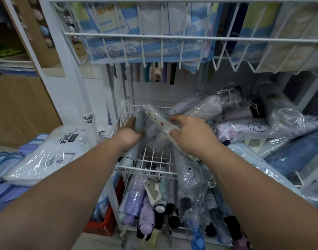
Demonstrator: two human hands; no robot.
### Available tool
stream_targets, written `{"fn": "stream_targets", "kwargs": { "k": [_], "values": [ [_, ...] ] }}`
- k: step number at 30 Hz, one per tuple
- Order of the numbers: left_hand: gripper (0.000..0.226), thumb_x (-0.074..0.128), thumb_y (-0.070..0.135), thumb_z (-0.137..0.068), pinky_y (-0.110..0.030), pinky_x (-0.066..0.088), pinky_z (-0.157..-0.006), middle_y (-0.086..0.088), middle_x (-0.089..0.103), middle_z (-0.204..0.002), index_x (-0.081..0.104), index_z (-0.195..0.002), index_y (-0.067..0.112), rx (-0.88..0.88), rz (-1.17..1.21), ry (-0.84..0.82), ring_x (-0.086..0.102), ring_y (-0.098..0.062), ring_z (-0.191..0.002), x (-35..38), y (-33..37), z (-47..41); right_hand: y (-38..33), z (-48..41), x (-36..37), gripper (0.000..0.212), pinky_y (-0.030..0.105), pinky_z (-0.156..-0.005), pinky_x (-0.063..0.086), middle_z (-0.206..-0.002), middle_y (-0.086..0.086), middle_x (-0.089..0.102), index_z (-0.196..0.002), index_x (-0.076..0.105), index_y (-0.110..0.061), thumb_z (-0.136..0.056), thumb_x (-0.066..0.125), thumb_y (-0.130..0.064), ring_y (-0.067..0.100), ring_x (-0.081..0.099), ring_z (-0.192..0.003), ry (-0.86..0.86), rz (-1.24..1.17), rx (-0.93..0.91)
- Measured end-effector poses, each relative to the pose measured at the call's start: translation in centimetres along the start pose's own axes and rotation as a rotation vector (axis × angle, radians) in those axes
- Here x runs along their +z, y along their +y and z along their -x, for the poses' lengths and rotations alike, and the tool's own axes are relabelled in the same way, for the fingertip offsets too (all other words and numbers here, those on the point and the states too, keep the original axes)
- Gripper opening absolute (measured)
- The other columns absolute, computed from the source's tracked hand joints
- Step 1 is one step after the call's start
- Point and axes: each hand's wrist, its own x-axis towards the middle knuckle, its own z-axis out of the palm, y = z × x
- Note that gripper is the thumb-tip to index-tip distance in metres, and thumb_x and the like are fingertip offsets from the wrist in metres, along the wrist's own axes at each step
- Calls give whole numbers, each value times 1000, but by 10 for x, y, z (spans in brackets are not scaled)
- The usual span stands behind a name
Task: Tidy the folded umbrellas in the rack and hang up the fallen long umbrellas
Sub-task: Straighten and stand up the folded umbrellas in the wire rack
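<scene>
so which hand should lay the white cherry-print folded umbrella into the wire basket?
Right. The right hand already has its grip on the white cherry-print folded umbrella above the white wire basket; the left hand is busy holding a grey-blue folded umbrella.

Left hand point(130, 133) grips a grey umbrella point(139, 121); right hand point(192, 135) holds a white one point(159, 120).

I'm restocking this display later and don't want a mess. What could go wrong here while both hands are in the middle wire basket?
The right hand grips a wrapped white umbrella by its slick plastic sleeve, so it could slip out. The pile of bagged umbrellas beside it leans loosely and might slide if nudged. The grey umbrella in the left hand lies against the basket wall and could snag.
</scene>
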Motion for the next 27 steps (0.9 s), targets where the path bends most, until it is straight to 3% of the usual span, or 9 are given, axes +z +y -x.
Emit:
{"fn": "stream_targets", "kwargs": {
  "k": [2, 4, 7, 9, 12, 17, 21, 25, 27],
  "values": [
    [80, 59, 14, -91, -38, 50, -98, -17, 43, -151, 19, -159, 28, 29, -164, -37, 54, -38, -126, -3, -5, 0, 1, 0, -1, 46, 31, -86, 48, -127, 2, 67, -141, 51, -40, -96, 61, -38, 27, 63, -106, 2, -56, 16],
    [73, 56, 17, -94, -37, 44, -103, -23, 37, -153, 23, -158, 28, 87, -358, -48, 48, -41, -131, -4, -12, 0, 2, -1, 0, 46, 26, -77, 44, -118, -1, 69, -140, 53, -39, -96, 62, -38, 20, 61, -88, 14, -111, 28],
    [58, 52, 16, -97, -36, 47, -95, -27, 50, -136, 34, -152, 23, 148, -548, -48, 53, -41, -120, 0, -17, 0, 4, 1, 0, 44, 23, -74, 40, -110, -6, 68, -139, 55, -40, -96, 62, -37, 8, 56, -70, 44, -169, 41],
    [52, 47, 12, -100, -37, 46, -93, -26, 54, -131, 33, -149, 18, 160, -656, -76, 48, -40, -124, 3, -18, -1, 4, 2, 1, 44, 23, -77, 40, -118, -5, 68, -139, 55, -41, -95, 62, -38, 11, 57, -78, 53, -174, 46],
    [52, 46, 14, -100, -38, 43, -101, -24, 49, -142, 32, -149, 17, 96, -640, -113, 44, -40, -132, 2, -14, 0, 2, 2, 0, 43, 25, -80, 41, -125, -4, 67, -138, 55, -41, -95, 62, -39, 15, 57, -91, 41, -164, 60],
    [57, 49, 18, -102, -34, 31, -118, -13, 31, -162, 32, -156, 18, 143, -360, -5, 34, -30, -147, -23, 0, 33, -9, 2, -7, 41, 25, -76, 45, -110, -5, 67, -136, 57, -41, -96, 62, -39, 18, 62, -89, -17, -250, 107],
    [47, 52, 17, -103, -36, 39, -114, 0, 51, -149, 46, -149, 25, 152, 111, 93, 50, -15, -133, -31, -8, 71, -30, -4, 4, 40, 36, -88, 56, -113, 3, 68, -135, 58, -35, -95, 62, -35, 23, 66, -97, -39, -498, 195],
    [41, 50, 20, -105, -34, 46, -108, 8, 63, -129, 49, -146, 26, 99, 503, 59, 63, -13, -117, -34, -5, 91, -66, -13, 37, 37, 32, -71, 58, -99, 6, 64, -136, 53, -17, -100, 54, -12, 24, 65, -83, -122, -796, 313],
    [39, 48, 18, -106, -24, 51, -96, 13, 65, -118, 50, -144, 23, 96, 569, 45, 65, -7, -107, -36, -1, 93, -79, -20, 62, 44, 44, -80, 60, -94, 5, 63, -140, 48, -14, -98, 51, -3, 30, 68, -91, -150, -988, 363]
  ]
}}
